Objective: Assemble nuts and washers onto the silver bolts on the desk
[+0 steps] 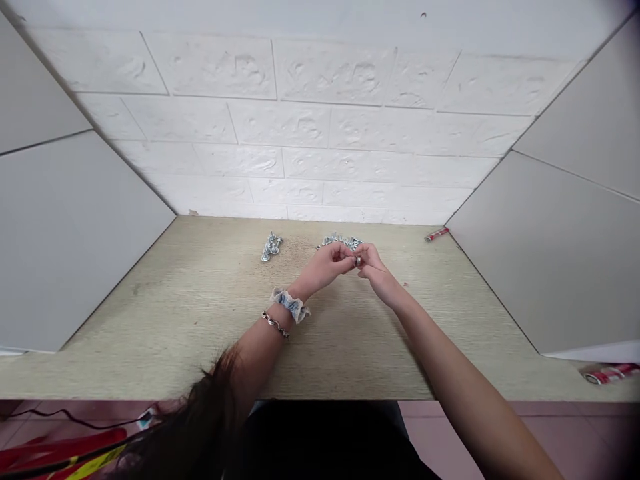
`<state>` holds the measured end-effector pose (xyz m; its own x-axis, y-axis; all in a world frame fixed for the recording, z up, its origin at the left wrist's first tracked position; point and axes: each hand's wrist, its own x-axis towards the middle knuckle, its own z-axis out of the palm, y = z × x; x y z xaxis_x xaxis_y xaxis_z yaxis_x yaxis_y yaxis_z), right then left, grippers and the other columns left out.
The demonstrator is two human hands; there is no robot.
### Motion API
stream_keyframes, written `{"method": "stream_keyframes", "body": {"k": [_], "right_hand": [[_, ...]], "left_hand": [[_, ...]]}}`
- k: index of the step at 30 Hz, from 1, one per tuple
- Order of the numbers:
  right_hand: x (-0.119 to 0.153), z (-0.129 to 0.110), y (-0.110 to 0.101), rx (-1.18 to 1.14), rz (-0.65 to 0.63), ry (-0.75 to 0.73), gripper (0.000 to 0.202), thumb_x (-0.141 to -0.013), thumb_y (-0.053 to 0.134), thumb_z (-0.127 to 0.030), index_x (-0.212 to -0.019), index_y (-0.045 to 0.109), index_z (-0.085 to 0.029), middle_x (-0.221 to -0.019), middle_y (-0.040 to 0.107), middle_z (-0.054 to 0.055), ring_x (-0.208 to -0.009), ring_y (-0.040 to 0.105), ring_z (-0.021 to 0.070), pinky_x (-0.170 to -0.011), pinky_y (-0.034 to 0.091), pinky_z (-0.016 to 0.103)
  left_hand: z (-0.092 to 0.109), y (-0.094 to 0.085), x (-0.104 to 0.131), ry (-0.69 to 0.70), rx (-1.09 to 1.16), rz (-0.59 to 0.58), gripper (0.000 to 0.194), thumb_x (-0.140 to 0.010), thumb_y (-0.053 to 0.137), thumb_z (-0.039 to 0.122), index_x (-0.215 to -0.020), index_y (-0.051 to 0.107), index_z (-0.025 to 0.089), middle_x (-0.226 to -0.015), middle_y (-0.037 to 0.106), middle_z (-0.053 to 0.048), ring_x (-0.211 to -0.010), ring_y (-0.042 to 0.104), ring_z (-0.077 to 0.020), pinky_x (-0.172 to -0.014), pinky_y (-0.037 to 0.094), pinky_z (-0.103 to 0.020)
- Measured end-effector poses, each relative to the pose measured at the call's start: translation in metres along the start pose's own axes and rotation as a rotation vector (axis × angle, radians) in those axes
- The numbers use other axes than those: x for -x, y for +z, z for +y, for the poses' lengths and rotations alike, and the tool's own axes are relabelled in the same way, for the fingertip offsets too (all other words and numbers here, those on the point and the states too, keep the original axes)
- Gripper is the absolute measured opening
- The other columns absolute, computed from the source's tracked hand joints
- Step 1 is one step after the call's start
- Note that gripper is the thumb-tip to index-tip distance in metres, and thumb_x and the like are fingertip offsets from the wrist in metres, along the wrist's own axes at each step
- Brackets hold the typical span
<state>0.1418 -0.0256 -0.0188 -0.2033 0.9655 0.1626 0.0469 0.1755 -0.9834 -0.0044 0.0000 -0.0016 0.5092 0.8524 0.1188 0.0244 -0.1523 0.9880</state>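
The left hand (325, 265) and right hand (381, 277) meet above the surface (340, 347), fingers pinching a small metal piece (359, 261) between them. Farther left, several bolts (271, 247) sit grouped, seemingly already fitted; just beyond the hands, a partly hidden hardware pile (343, 240) looks unfinished.

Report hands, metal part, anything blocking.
Left hand and right hand together at small metal part. Loose hardware just behind. No obstruction seen between hands.

Two hands (325, 268), two fastener clusters (271, 247), two red tubes (437, 235), one scrunchie (291, 305), one bracelet (275, 324)
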Motion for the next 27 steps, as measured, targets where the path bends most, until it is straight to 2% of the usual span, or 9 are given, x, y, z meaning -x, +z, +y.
{"method": "stream_keyframes", "body": {"k": [3, 6, 8, 10, 13, 18, 22, 25, 27], "right_hand": [[-0.002, 0.004, 0.000, 0.041, 0.083, 0.033, 0.035, -0.058, 0.039, -0.019, -0.093, 0.037, -0.024, -0.084, 0.050, -0.002, -0.079, 0.049, 0.0153, -0.072, 0.038, 0.029], [-0.003, 0.004, -0.002, 0.130, 0.131, 0.065, 0.015, -0.067, 0.041, -0.027, -0.081, 0.044, -0.021, -0.078, 0.050, -0.001, -0.077, 0.048, 0.0160, -0.074, 0.037, 0.030], [-0.003, 0.001, -0.002, 0.176, 0.113, 0.053, 0.013, -0.072, 0.041, -0.031, -0.071, 0.047, -0.019, -0.073, 0.050, 0.000, -0.076, 0.047, 0.0161, -0.074, 0.036, 0.031], [-0.002, -0.001, -0.002, 0.181, 0.106, 0.021, 0.025, -0.076, 0.041, -0.037, -0.062, 0.047, -0.018, -0.068, 0.050, 0.001, -0.073, 0.047, 0.0160, -0.073, 0.037, 0.030], [-0.001, -0.003, 0.000, 0.156, 0.156, 0.038, 0.049, -0.081, 0.036, -0.057, -0.052, 0.044, -0.018, -0.058, 0.047, 0.002, -0.063, 0.046, 0.0149, -0.066, 0.037, 0.030], [-0.003, 0.002, 0.002, 0.078, 0.176, 0.142, 0.059, -0.070, 0.042, -0.074, -0.049, 0.040, -0.019, -0.051, 0.040, -0.001, -0.053, 0.042, 0.0124, -0.058, 0.037, 0.028], [-0.006, 0.007, 0.002, -0.001, 0.146, 0.174, 0.050, -0.069, 0.050, -0.067, -0.060, 0.046, -0.018, -0.057, 0.042, -0.001, -0.057, 0.042, 0.0122, -0.061, 0.039, 0.028], [-0.006, 0.006, 0.001, -0.072, 0.135, 0.085, 0.028, -0.069, 0.059, -0.045, -0.076, 0.048, -0.020, -0.073, 0.051, -0.001, -0.073, 0.048, 0.0131, -0.071, 0.040, 0.027], [-0.005, 0.004, 0.000, -0.152, 0.133, 0.018, 0.029, -0.063, 0.062, -0.030, -0.086, 0.045, -0.023, -0.088, 0.054, -0.002, -0.086, 0.049, 0.0136, -0.075, 0.039, 0.026]], "left_hand": [[-0.003, 0.003, -0.002, 0.003, 0.006, 0.012, 0.015, -0.074, 0.057, 0.026, -0.075, 0.051, 0.012, -0.063, 0.052, 0.001, -0.058, 0.047, -0.0081, -0.054, 0.035, -0.020], [0.000, 0.005, -0.001, 0.023, 0.032, 0.042, 0.014, -0.075, 0.057, 0.025, -0.076, 0.050, 0.013, -0.065, 0.054, 0.001, -0.059, 0.048, -0.0083, -0.056, 0.036, -0.020], [0.004, 0.004, 0.000, 0.038, 0.024, 0.061, 0.012, -0.076, 0.056, 0.024, -0.077, 0.050, 0.013, -0.066, 0.054, 0.000, -0.059, 0.049, -0.0080, -0.055, 0.035, -0.020], [0.007, 0.003, 0.001, 0.046, -0.008, 0.067, 0.011, -0.077, 0.055, 0.023, -0.077, 0.050, 0.013, -0.064, 0.053, 0.001, -0.058, 0.048, -0.0077, -0.053, 0.034, -0.020], [0.008, 0.003, 0.002, 0.055, -0.034, 0.040, 0.013, -0.078, 0.055, 0.025, -0.075, 0.050, 0.014, -0.060, 0.052, 0.002, -0.055, 0.046, -0.0075, -0.052, 0.033, -0.020], [0.001, 0.004, 0.001, 0.093, -0.017, -0.006, 0.013, -0.079, 0.054, 0.024, -0.073, 0.048, 0.014, -0.059, 0.052, 0.002, -0.055, 0.047, -0.0078, -0.055, 0.035, -0.021], [-0.006, 0.001, -0.002, 0.073, -0.086, 0.047, 0.012, -0.077, 0.055, 0.024, -0.074, 0.049, 0.014, -0.061, 0.052, 0.002, -0.056, 0.046, -0.0078, -0.054, 0.034, -0.020], [-0.006, -0.002, -0.003, 0.038, -0.135, 0.094, 0.012, -0.077, 0.054, 0.025, -0.075, 0.051, 0.014, -0.061, 0.050, 0.003, -0.054, 0.044, -0.0075, -0.053, 0.032, -0.020], [-0.004, -0.003, -0.003, 0.027, -0.129, 0.116, 0.013, -0.078, 0.054, 0.026, -0.076, 0.051, 0.014, -0.060, 0.049, 0.003, -0.054, 0.044, -0.0077, -0.052, 0.031, -0.021]]}}
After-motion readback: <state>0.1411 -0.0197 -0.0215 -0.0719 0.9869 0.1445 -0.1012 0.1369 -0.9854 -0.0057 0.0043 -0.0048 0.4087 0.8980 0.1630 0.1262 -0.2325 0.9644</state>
